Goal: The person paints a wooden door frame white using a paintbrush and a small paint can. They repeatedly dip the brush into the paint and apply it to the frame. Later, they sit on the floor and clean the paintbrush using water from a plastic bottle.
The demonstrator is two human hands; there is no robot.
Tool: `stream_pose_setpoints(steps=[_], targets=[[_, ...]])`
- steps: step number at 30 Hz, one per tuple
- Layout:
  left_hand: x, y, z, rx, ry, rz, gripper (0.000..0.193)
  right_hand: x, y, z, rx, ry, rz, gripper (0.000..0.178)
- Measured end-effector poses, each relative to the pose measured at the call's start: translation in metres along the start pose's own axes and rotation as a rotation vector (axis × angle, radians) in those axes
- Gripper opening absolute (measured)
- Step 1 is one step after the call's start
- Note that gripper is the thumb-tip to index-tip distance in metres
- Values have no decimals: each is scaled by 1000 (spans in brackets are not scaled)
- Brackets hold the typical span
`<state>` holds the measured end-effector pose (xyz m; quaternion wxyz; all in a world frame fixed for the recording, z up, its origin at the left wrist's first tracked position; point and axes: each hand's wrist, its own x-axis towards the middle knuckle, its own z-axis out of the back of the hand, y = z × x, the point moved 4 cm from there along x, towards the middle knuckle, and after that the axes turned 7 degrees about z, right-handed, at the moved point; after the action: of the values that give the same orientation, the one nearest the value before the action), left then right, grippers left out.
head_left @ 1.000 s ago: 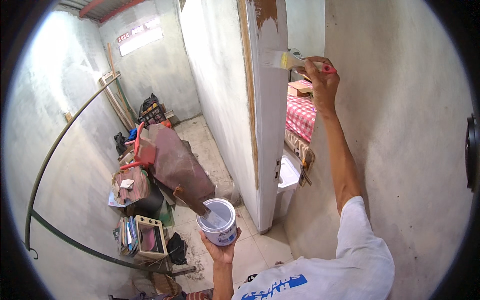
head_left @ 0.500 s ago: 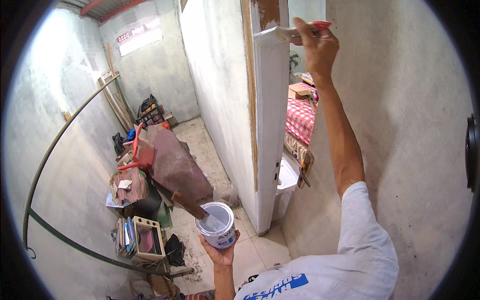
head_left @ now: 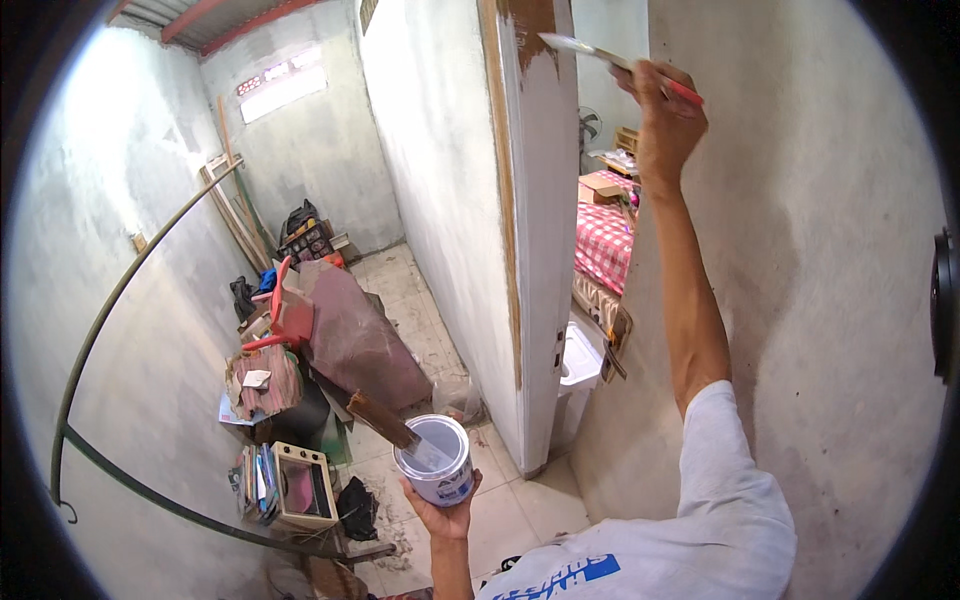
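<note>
My right hand [head_left: 668, 115], raised at the upper right, grips a paintbrush [head_left: 590, 50] by its red handle. White paint coats the bristles, whose tip is at the top of the door frame [head_left: 545, 200]; I cannot tell if it touches. The frame's face is white, with a bare brown patch [head_left: 537, 35] at the top. Low in the middle, my left hand [head_left: 443, 515] holds up a paint can [head_left: 440, 484] from beneath and around its side. A wooden stick [head_left: 384, 420] with a whitened lower end leans in the can, its brown end sticking out over the rim.
Beyond the frame, a bed with a red checked cloth [head_left: 603, 235] and a white lidded bin [head_left: 577, 360] show. On the left, a curved green metal bar [head_left: 130, 270] crosses in front of a red chair [head_left: 290, 315], a toaster oven [head_left: 302, 487] and a large covered bundle [head_left: 360, 330].
The brush has moved up from the white-painted face toward the brown patch and now tilts, its handle lower than its bristles. My left hand still holds the can.
</note>
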<state>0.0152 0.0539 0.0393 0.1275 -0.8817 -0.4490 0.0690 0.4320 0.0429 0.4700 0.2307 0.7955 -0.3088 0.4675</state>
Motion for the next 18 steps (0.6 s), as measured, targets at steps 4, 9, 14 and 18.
stream_pose_setpoints(steps=[4,9,14,18], targets=[[-1,0,5,5,-35,3,85,-29,32,-21,-195,276,271,23],[1,0,5,17,-29,15,85,-56,38,-7,-143,285,-107,17],[6,-1,-2,26,1,70,85,-9,0,-17,329,86,-334,30],[3,-1,-4,51,-33,41,86,6,-19,-11,219,-42,-391,33]])
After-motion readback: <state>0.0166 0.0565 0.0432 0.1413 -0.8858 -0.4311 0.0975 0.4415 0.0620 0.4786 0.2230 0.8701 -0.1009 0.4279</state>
